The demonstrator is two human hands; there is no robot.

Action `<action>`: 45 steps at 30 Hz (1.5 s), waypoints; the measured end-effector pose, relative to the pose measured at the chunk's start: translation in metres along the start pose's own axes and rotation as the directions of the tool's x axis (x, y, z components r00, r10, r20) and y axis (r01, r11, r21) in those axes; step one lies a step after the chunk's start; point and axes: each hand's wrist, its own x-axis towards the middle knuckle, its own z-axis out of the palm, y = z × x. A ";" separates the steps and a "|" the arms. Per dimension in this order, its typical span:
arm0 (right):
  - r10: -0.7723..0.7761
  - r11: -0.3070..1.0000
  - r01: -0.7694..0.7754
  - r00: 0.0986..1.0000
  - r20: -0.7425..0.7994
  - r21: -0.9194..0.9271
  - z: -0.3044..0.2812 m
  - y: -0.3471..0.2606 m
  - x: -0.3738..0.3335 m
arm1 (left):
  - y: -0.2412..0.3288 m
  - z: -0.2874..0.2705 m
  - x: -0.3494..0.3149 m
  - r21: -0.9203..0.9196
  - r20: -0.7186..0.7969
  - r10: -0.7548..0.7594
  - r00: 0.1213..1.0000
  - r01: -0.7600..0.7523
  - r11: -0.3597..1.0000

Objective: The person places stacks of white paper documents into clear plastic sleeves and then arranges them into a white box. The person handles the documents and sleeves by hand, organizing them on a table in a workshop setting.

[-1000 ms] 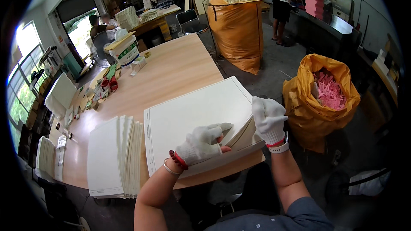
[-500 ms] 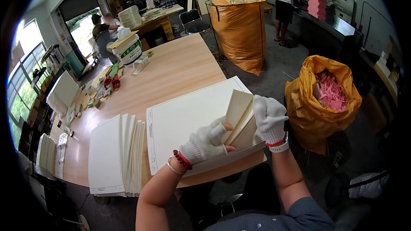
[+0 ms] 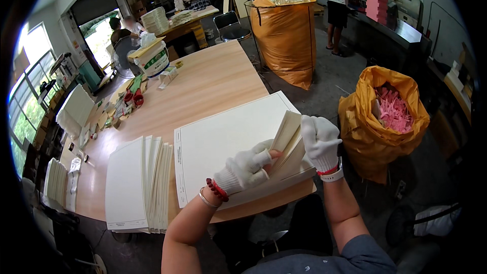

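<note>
A cream-white folded card piece (image 3: 285,131) stands tilted between my gloved hands, above the right part of a stack of large white printed sheets (image 3: 223,134). My left hand (image 3: 247,167), bare at some fingertips, grips the folded piece by its lower left side. Closed round its right edge is my right hand (image 3: 320,142), in a white glove; its fingertips are hidden. The folds lie partly open toward me, with layers showing inside. To the left, a fanned stack of white sheets (image 3: 126,182) lies on the wooden table (image 3: 213,86).
Beyond the table's right edge stands an orange sack (image 3: 373,152) of pink paper shreds. A taller orange sack (image 3: 284,40) is behind it. A white bucket (image 3: 154,61), red tape rolls (image 3: 138,99) and scraps occupy the far left. A person (image 3: 338,5) works at a machine, far right.
The folded piece has leaned a little to the right and its opening has narrowed. My left fingers have shifted slightly right with it; my right hand stays nearly in place.
</note>
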 end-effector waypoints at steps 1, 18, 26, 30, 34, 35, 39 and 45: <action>0.024 1.000 -0.024 1.000 0.007 0.002 0.001 0.001 -0.001 | 0.001 0.000 0.000 0.011 -0.009 -0.011 1.000 0.011 1.000; 0.072 0.989 -0.071 0.997 0.000 0.126 0.000 0.001 -0.001 | -0.007 0.005 0.000 0.020 0.005 0.033 0.999 -0.033 0.999; 0.090 0.985 -0.082 0.995 -0.042 0.153 0.001 0.000 -0.001 | -0.010 0.013 0.003 -0.084 -0.195 0.180 0.964 -0.199 0.976; 0.056 0.964 -0.035 0.996 -0.074 0.263 0.000 0.003 -0.004 | -0.006 0.010 0.004 -0.046 -0.160 0.175 0.972 -0.184 0.982; -0.057 0.971 0.074 0.995 -0.082 0.226 -0.004 0.005 -0.006 | 0.001 0.006 0.001 0.071 -0.060 0.074 0.995 -0.070 0.995; -0.067 0.969 0.084 0.994 -0.081 0.233 -0.005 0.005 -0.006 | 0.002 0.006 0.001 0.063 -0.028 0.034 0.999 -0.033 0.997; -0.103 0.974 0.121 0.990 -0.101 0.194 -0.001 0.010 -0.010 | 0.001 0.008 0.012 0.217 -0.086 0.085 0.993 -0.065 0.974; 0.000 0.977 0.016 0.997 -0.079 0.213 -0.003 0.006 -0.008 | 0.009 0.001 0.011 0.162 -0.015 -0.064 0.998 0.065 0.985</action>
